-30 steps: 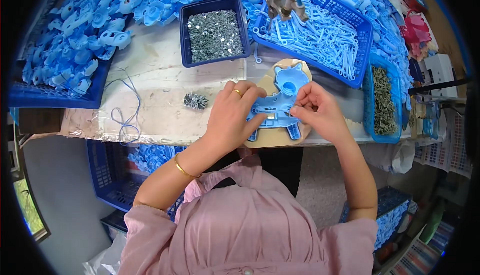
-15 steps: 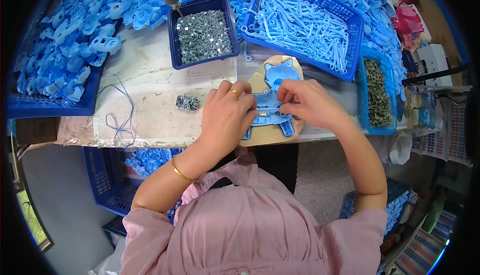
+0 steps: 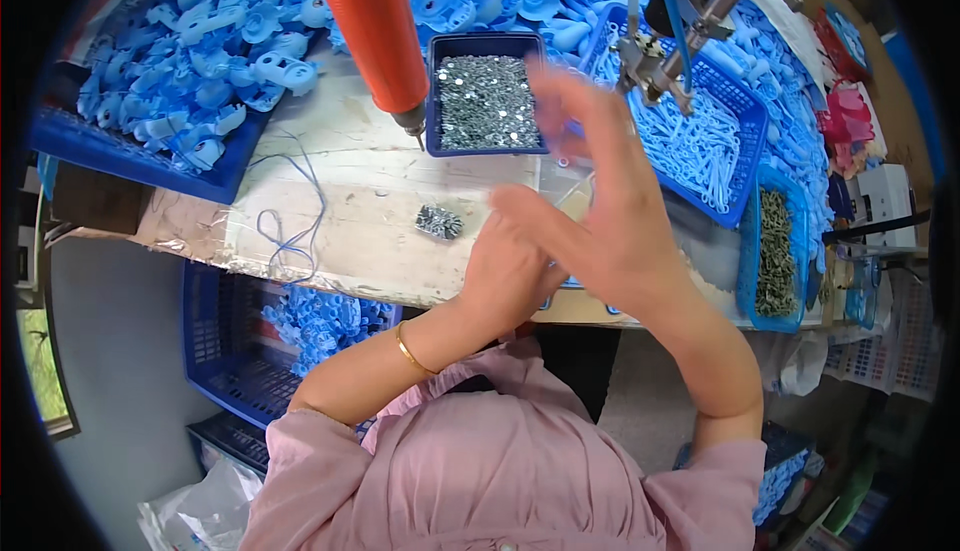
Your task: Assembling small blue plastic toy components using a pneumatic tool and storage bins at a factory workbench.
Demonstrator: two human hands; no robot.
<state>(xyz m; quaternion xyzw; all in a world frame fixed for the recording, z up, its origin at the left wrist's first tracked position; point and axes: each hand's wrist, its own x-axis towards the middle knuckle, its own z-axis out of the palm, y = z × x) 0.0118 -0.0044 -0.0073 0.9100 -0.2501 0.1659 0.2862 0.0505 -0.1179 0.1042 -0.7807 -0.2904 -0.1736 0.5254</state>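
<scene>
My right hand (image 3: 625,216) is raised over the work, its thumb and blurred fingers apart, near the dark blue tray (image 3: 487,151) of small metal pieces (image 3: 485,101). I see nothing between its fingers. Below and left of it, my left hand (image 3: 505,269) rests low by the table's front edge; its fingers are mostly hidden behind the right hand. Under both hands lies a tan board (image 3: 580,308). Only small bits of the light-blue plastic part (image 3: 612,309) on it show. An orange power screwdriver (image 3: 375,31) hangs to the left of the tray, tip down.
A small heap of metal pins (image 3: 438,222) and a thin blue cord (image 3: 320,201) lie on the table (image 3: 380,176). Blue baskets hold light-blue rods (image 3: 690,146) and brownish screws (image 3: 774,251). Light-blue plastic parts (image 3: 220,51) pile up at the far left. A metal fixture (image 3: 655,66) hangs overhead.
My right hand has left the light-blue part and swung up towards the metal-piece tray. My left hand stays low. The view has shifted, showing more of the screwdriver.
</scene>
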